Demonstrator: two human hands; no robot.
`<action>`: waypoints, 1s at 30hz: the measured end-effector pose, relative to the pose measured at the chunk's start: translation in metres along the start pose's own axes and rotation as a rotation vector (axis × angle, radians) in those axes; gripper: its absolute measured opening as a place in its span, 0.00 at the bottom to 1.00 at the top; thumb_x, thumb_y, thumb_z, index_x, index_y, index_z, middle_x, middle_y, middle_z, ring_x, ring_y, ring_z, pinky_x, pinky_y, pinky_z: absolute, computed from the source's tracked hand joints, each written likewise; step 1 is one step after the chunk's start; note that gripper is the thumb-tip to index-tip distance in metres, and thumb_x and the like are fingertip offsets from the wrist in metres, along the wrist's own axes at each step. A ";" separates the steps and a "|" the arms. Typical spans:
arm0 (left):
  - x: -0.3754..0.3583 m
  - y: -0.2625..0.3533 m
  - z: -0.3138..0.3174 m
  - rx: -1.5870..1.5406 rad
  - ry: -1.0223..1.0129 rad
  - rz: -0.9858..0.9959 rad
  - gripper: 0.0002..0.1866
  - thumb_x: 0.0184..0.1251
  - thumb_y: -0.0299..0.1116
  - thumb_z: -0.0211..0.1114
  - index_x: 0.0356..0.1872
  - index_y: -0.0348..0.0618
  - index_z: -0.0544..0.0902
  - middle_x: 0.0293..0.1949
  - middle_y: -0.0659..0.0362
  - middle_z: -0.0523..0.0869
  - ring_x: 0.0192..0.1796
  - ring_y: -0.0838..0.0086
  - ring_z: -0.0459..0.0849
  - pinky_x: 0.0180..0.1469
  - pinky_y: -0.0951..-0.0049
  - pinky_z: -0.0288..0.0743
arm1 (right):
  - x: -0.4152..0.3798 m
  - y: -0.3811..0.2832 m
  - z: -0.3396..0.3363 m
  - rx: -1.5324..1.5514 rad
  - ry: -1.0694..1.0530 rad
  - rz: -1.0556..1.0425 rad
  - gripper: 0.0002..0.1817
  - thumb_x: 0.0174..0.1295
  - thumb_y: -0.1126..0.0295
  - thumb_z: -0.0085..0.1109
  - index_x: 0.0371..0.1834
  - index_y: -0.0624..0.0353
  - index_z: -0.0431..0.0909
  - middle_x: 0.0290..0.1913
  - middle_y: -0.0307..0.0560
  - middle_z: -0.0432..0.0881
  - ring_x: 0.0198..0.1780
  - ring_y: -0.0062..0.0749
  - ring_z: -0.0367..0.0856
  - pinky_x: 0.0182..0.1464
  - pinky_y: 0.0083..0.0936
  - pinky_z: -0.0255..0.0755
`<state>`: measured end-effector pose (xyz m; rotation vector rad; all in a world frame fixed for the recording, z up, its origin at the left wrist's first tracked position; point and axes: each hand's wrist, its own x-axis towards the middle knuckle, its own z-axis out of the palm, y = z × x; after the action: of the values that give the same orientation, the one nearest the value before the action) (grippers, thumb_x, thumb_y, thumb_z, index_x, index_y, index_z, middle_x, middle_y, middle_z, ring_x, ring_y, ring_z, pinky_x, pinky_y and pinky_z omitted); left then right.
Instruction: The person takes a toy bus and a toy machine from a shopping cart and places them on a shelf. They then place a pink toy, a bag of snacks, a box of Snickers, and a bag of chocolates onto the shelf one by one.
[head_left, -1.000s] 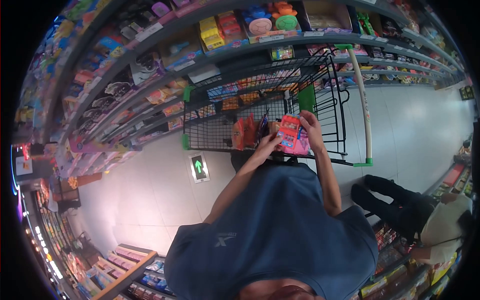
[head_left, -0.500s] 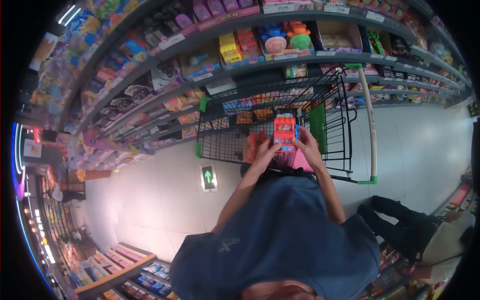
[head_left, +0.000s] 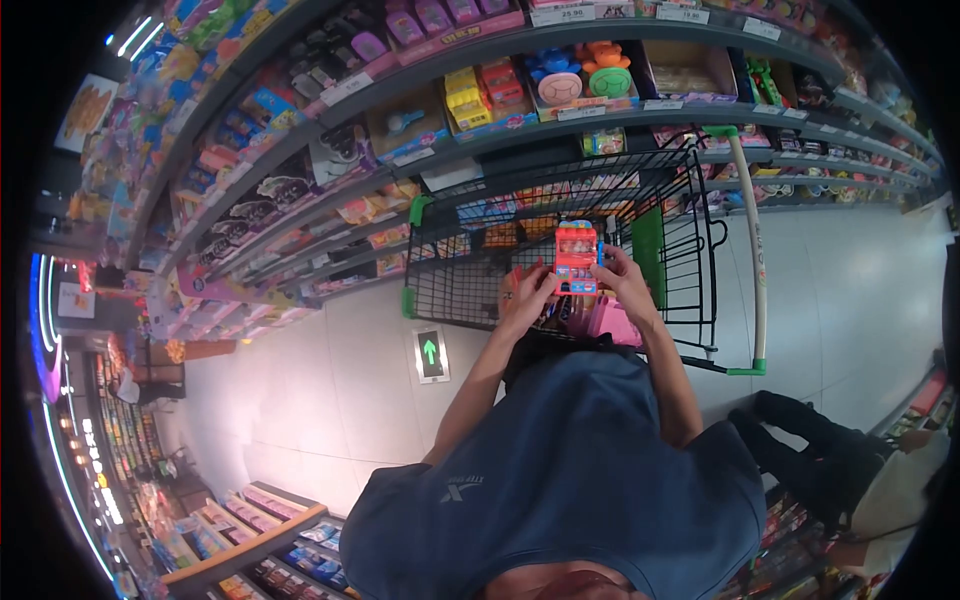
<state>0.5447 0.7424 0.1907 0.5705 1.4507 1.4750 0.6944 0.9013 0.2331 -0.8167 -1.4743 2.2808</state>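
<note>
A small red toy machine (head_left: 577, 245) with a see-through window and blue parts is held upright over the shopping cart (head_left: 455, 305). At its lower left edge, my left hand (head_left: 528, 300) is closed with the fingers against the side. My right hand (head_left: 627, 285) grips the right side, its thumb near the front and fingers by the blue part. Below the toy, a pink item (head_left: 615, 322) lies in the cart, partly hidden by my hand and body. What is behind the toy is hidden.
Shelves (head_left: 480, 135) of toys and sweets curve along the far side of the cart. A green arrow sign (head_left: 430, 352) is set in the floor at left. Another person (head_left: 815, 450) stands at the right. A low display (head_left: 240, 540) is at lower left.
The toy has risen slightly within the cart's outline, and more of the pink item shows below it. Both hands still hold the toy. The whole view has shifted a little.
</note>
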 end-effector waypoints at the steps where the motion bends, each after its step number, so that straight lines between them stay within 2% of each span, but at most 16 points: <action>1: 0.001 0.001 -0.002 0.013 -0.012 -0.002 0.25 0.76 0.47 0.55 0.60 0.33 0.73 0.52 0.56 0.80 0.53 0.76 0.80 0.50 0.76 0.78 | 0.002 0.001 0.000 0.002 0.003 0.001 0.32 0.64 0.71 0.63 0.68 0.71 0.60 0.45 0.50 0.84 0.45 0.26 0.81 0.48 0.23 0.74; 9: 0.011 0.015 -0.011 0.054 -0.039 -0.042 0.26 0.76 0.47 0.54 0.60 0.34 0.73 0.55 0.56 0.78 0.55 0.76 0.78 0.52 0.76 0.77 | 0.017 0.005 0.006 0.020 0.022 -0.025 0.33 0.64 0.72 0.63 0.68 0.72 0.59 0.46 0.53 0.83 0.46 0.28 0.82 0.50 0.24 0.75; 11: 0.014 0.017 -0.013 0.092 -0.022 0.016 0.26 0.75 0.49 0.54 0.61 0.36 0.74 0.53 0.55 0.81 0.52 0.76 0.82 0.51 0.76 0.78 | 0.022 0.007 0.006 0.016 0.028 -0.028 0.33 0.64 0.72 0.63 0.68 0.72 0.59 0.46 0.53 0.83 0.46 0.28 0.82 0.50 0.24 0.75; 14: 0.026 0.010 -0.024 0.231 0.020 0.008 0.26 0.73 0.51 0.56 0.60 0.39 0.76 0.47 0.56 0.85 0.46 0.76 0.86 0.49 0.76 0.78 | 0.030 0.005 0.008 0.013 0.033 -0.033 0.33 0.64 0.71 0.63 0.68 0.72 0.59 0.46 0.54 0.83 0.46 0.29 0.82 0.50 0.24 0.75; 17: 0.034 0.005 -0.031 0.237 0.065 0.018 0.27 0.71 0.52 0.58 0.59 0.40 0.77 0.43 0.56 0.88 0.41 0.75 0.88 0.48 0.77 0.78 | 0.032 -0.010 0.015 -0.016 0.047 -0.021 0.33 0.64 0.71 0.63 0.69 0.72 0.59 0.47 0.54 0.83 0.46 0.29 0.82 0.50 0.24 0.75; 21: 0.043 0.015 -0.036 0.194 0.062 0.033 0.28 0.71 0.52 0.58 0.59 0.39 0.77 0.45 0.55 0.87 0.44 0.76 0.87 0.48 0.77 0.77 | 0.041 -0.027 0.025 -0.075 0.067 0.032 0.34 0.64 0.69 0.63 0.69 0.72 0.59 0.46 0.52 0.83 0.47 0.28 0.81 0.51 0.24 0.74; 24: 0.054 0.030 -0.041 0.249 0.011 0.045 0.27 0.71 0.50 0.58 0.60 0.38 0.75 0.46 0.54 0.87 0.47 0.75 0.86 0.49 0.76 0.77 | 0.068 -0.015 0.017 -0.148 0.033 -0.020 0.34 0.64 0.68 0.63 0.69 0.72 0.59 0.45 0.50 0.83 0.46 0.27 0.81 0.49 0.23 0.73; 25: 0.060 0.031 -0.041 0.294 0.027 0.098 0.27 0.71 0.48 0.58 0.61 0.37 0.74 0.46 0.54 0.86 0.48 0.73 0.85 0.49 0.74 0.78 | 0.076 -0.015 0.017 -0.186 0.055 -0.060 0.31 0.64 0.67 0.64 0.66 0.70 0.65 0.44 0.49 0.83 0.43 0.24 0.80 0.47 0.22 0.73; 26: 0.065 0.031 -0.043 0.340 0.044 0.150 0.26 0.71 0.45 0.59 0.62 0.37 0.73 0.46 0.53 0.86 0.49 0.72 0.85 0.49 0.72 0.78 | 0.086 -0.017 0.015 -0.195 0.048 -0.065 0.31 0.64 0.67 0.64 0.66 0.70 0.65 0.44 0.49 0.83 0.43 0.24 0.80 0.47 0.22 0.73; 27: 0.070 0.038 -0.043 0.333 0.051 0.157 0.26 0.71 0.45 0.59 0.62 0.37 0.73 0.46 0.53 0.86 0.49 0.72 0.85 0.49 0.72 0.78 | 0.099 -0.022 0.012 -0.367 0.025 -0.138 0.29 0.63 0.66 0.65 0.63 0.69 0.67 0.42 0.48 0.84 0.41 0.23 0.80 0.46 0.22 0.73; 28: 0.075 0.050 -0.043 0.341 0.049 0.222 0.25 0.71 0.41 0.60 0.62 0.36 0.72 0.48 0.53 0.85 0.48 0.73 0.84 0.49 0.72 0.77 | 0.110 -0.029 0.012 -0.538 0.002 -0.211 0.27 0.62 0.66 0.65 0.61 0.68 0.70 0.41 0.48 0.84 0.40 0.23 0.80 0.44 0.22 0.73; 29: 0.081 0.063 -0.043 0.350 0.046 0.287 0.24 0.71 0.37 0.61 0.63 0.35 0.72 0.49 0.52 0.84 0.47 0.74 0.83 0.48 0.72 0.77 | 0.121 -0.035 0.014 -0.572 0.022 -0.221 0.24 0.61 0.66 0.66 0.57 0.66 0.73 0.38 0.47 0.84 0.39 0.23 0.80 0.43 0.23 0.73; 30: 0.089 0.074 -0.046 0.344 0.050 0.289 0.24 0.71 0.37 0.61 0.63 0.35 0.72 0.49 0.52 0.84 0.47 0.74 0.83 0.48 0.72 0.77 | 0.129 -0.050 0.020 -0.579 0.018 -0.220 0.24 0.61 0.66 0.66 0.57 0.66 0.73 0.38 0.47 0.84 0.39 0.23 0.80 0.43 0.23 0.73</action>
<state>0.4449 0.8079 0.2265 0.9941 1.7319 1.4728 0.5772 0.9768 0.2462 -0.7614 -2.1355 1.6962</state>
